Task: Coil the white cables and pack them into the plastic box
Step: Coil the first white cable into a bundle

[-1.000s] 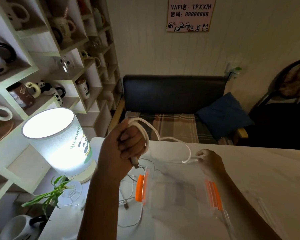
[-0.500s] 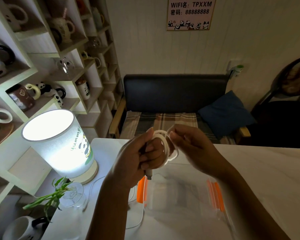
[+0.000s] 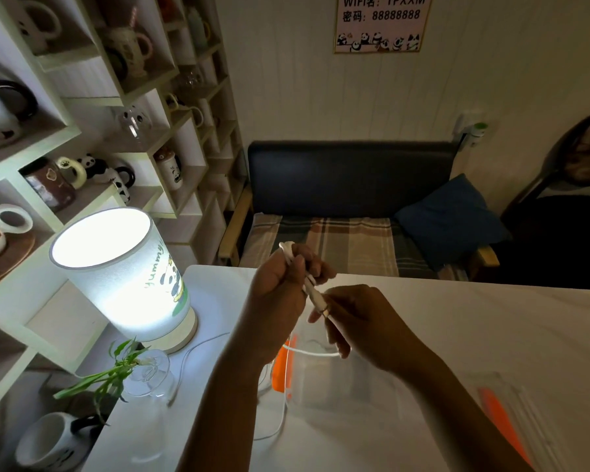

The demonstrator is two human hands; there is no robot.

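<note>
Your left hand (image 3: pixel 280 284) grips the coiled cable (image 3: pixel 304 277) at mid-frame. Your right hand (image 3: pixel 358 321) pinches its plug end. Both are above the box (image 3: pixel 321 379) on the worktop (image 3: pixel 491 335).

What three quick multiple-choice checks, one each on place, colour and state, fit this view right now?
1. Where is the lit lamp? A left of the hands B right of the hands C on the sofa
2. What colour are the plastic box latches? A blue B orange C green
3. The white cable is: A inside the box B flat on the table C held in both hands

A: it glows at the table's left end.
B: an orange latch shows.
C: left hand grips it, right hand pinches its plug.
</note>
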